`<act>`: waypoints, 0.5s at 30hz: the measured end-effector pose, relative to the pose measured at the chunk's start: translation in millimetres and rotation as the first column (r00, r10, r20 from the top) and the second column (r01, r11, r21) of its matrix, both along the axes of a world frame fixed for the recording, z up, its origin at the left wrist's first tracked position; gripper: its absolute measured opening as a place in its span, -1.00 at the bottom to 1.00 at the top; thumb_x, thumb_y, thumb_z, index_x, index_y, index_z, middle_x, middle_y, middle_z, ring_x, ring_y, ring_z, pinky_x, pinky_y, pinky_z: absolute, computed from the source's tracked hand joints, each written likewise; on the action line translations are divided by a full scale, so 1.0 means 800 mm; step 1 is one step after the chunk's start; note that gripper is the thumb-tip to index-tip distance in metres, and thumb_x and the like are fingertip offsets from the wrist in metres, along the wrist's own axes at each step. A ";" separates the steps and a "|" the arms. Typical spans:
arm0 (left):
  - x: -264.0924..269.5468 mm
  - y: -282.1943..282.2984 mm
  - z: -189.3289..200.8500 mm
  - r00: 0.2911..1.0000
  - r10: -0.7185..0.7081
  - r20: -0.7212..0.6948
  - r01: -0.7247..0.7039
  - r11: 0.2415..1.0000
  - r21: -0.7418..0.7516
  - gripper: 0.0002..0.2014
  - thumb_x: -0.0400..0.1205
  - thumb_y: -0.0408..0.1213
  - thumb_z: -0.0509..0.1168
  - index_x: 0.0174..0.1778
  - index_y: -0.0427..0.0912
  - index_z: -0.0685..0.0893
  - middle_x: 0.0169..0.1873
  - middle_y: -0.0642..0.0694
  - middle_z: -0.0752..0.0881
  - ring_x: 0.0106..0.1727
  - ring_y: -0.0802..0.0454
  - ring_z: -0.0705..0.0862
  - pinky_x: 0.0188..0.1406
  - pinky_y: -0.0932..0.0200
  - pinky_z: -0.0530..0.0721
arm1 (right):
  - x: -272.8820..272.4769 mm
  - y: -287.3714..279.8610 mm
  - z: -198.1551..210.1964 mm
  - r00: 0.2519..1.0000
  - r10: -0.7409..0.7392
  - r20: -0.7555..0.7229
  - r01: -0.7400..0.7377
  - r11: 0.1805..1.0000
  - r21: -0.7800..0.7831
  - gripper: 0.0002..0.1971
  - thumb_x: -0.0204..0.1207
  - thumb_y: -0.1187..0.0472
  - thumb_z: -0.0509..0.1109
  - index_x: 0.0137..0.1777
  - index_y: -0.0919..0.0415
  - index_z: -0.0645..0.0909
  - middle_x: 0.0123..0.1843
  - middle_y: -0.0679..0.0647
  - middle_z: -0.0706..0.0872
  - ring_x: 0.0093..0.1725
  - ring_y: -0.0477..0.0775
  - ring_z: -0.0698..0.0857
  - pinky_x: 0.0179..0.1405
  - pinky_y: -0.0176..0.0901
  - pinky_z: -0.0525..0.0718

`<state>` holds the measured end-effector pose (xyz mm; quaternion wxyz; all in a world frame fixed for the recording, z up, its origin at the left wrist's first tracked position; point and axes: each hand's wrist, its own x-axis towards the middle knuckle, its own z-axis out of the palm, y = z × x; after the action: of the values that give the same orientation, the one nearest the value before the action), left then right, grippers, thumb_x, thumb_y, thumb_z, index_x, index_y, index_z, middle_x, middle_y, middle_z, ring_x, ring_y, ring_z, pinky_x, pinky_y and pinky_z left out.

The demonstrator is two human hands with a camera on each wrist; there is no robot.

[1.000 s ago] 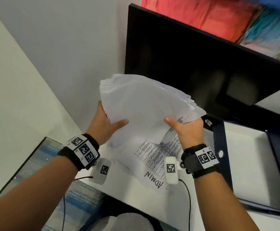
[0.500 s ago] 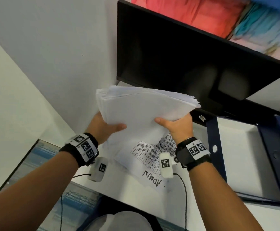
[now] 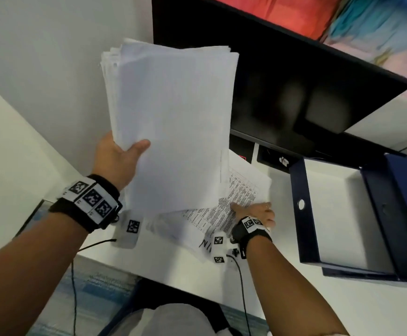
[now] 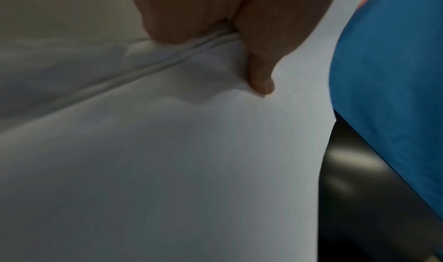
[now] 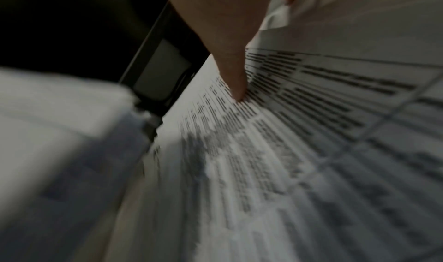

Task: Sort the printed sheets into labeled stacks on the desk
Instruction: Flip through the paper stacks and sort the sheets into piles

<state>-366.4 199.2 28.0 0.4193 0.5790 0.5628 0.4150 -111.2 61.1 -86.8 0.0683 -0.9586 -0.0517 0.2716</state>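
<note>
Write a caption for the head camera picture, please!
Left hand holds the paper stack up; right hand touches the printed sheet.

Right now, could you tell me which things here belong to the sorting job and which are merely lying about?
Job:
- sheaf of sheets, held in left hand
- printed sheet on desk, under right hand

Lying about:
- monitor
- blue box file

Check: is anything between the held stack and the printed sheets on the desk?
Nothing solid. The left hand holds the stack up over the desk sheets. Only the right hand, touching those sheets with a fingertip, is near the path.
</note>
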 end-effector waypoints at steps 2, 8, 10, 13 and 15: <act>-0.010 -0.001 -0.007 1.000 0.001 0.006 -0.001 0.997 -0.074 -0.72 0.57 -0.26 0.49 0.17 -0.22 0.73 -0.16 0.04 0.71 -0.13 0.03 0.71 -0.48 0.61 0.53 | -0.004 0.006 -0.010 0.998 0.057 0.041 -0.060 0.996 0.072 0.17 0.30 -0.17 0.60 0.72 0.19 -0.07 0.64 0.23 0.23 0.54 0.34 0.28 0.46 0.31 0.36; -0.030 -0.019 -0.046 0.999 -0.026 -0.038 0.014 0.957 -0.291 -0.70 0.56 -0.18 0.50 0.20 -0.07 0.71 -0.14 0.06 0.71 -0.24 0.20 0.67 -0.30 0.32 0.55 | -0.026 0.027 -0.014 0.968 0.243 0.055 -0.249 0.947 0.205 -0.10 0.41 0.10 0.51 0.66 0.26 0.11 0.58 0.26 0.31 0.49 0.36 0.34 0.45 0.29 0.42; -0.032 -0.020 -0.054 0.999 -0.032 -0.031 0.020 0.947 -0.319 -0.67 0.55 -0.20 0.51 0.22 -0.11 0.72 -0.15 0.07 0.73 -0.22 0.27 0.67 -0.28 0.31 0.57 | -0.027 0.032 -0.014 0.960 0.278 0.013 -0.274 0.934 0.231 -0.09 0.42 0.15 0.52 0.66 0.31 0.08 0.56 0.31 0.33 0.50 0.38 0.36 0.48 0.25 0.42; -0.037 -0.017 -0.058 0.998 -0.008 -0.063 -0.014 0.941 -0.337 -0.64 0.53 -0.19 0.52 0.24 -0.12 0.73 -0.08 0.02 0.74 -0.18 0.13 0.71 -0.15 0.24 0.58 | -0.028 0.036 -0.010 0.964 0.258 -0.059 -0.231 0.929 0.290 -0.06 0.43 0.21 0.53 0.67 0.35 0.02 0.51 0.37 0.44 0.47 0.39 0.49 0.44 0.17 0.50; -0.040 -0.016 -0.056 0.998 -0.002 -0.067 -0.021 0.938 -0.345 -0.67 0.54 -0.19 0.51 0.22 -0.10 0.72 -0.04 -0.01 0.73 -0.18 0.09 0.69 -0.10 0.19 0.56 | -0.032 0.037 -0.007 0.968 0.230 -0.095 -0.193 0.934 0.300 -0.15 0.45 0.25 0.50 0.64 0.30 0.08 0.43 0.37 0.54 0.38 0.39 0.59 0.31 0.13 0.58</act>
<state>-398.3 186.2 -17.0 0.4936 0.5072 0.6431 0.2925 -137.1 90.9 -92.2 0.1806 -0.9077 -0.1892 0.3282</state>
